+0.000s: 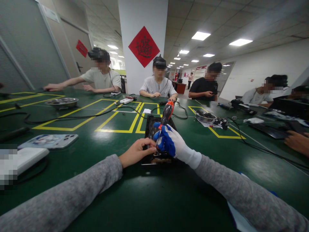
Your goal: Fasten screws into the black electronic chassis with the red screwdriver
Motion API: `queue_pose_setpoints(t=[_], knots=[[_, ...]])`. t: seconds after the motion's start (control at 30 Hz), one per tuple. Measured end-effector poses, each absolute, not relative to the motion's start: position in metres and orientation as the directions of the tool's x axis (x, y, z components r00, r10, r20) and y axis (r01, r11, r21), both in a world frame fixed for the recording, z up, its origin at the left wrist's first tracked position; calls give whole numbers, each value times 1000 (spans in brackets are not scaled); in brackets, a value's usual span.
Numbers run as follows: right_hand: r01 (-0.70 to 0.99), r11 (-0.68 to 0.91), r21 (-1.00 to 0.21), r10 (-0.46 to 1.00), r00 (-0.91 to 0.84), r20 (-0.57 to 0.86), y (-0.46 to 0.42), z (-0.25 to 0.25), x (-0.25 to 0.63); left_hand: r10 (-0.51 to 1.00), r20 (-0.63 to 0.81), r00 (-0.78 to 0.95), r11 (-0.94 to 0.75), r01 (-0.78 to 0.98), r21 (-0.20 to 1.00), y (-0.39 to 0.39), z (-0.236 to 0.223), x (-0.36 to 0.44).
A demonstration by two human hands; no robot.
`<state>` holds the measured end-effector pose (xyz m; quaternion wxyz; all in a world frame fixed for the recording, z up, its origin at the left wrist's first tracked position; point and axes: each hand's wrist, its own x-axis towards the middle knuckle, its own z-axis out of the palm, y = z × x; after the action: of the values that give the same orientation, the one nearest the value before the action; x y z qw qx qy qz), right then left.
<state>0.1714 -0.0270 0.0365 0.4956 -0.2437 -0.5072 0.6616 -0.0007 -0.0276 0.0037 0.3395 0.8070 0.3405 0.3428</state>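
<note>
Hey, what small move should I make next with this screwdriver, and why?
I'd probably bring the screwdriver more upright: your gloved right hand holds it leaning over the black case, its shaft slanting down near your left hand. The tip's contact is unclear.

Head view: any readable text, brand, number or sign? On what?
Nothing I can quote with certainty.
Large red diamond sign on the pillar: dark, Chinese-style character, strokes too merged to quote.
Smaller red sign at left: too blurred.
White sign, upper left: unreadable.
Screwdriver, black device, phone: none legible.
</note>
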Motion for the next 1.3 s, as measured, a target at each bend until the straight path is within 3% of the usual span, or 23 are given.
queue_pose_setpoints(t=[0.13, 0.27, 0.53, 0.77, 0.97, 1.17, 1.3], knots=[[-373, 41, -927, 896, -397, 199, -24, 31, 171, 814, 299, 499, -487, 303, 819, -27, 2, -1], [-341, 19, -940, 889, -424, 172, -25, 32, 171, 764, 318, 561, -542, 291, 789, -26, 2, -5], [-371, 51, -927, 868, -443, 225, -22, 25, 172, 790, 309, 530, -526, 325, 786, -27, 3, -2], [-351, 16, -936, 882, -436, 179, -28, 35, 172, 732, 318, 602, -572, 289, 768, -27, 6, -5], [-377, 65, -924, 880, -414, 231, -24, 29, 172, 790, 308, 529, -518, 309, 797, -27, 2, -3], [-381, -7, -924, 881, -440, 175, -22, 30, 173, 725, 332, 603, -581, 278, 765, -27, 4, -5], [-420, 50, -906, 881, -408, 238, -23, 28, 173, 750, 320, 578, -562, 304, 769, -28, 6, -3]])
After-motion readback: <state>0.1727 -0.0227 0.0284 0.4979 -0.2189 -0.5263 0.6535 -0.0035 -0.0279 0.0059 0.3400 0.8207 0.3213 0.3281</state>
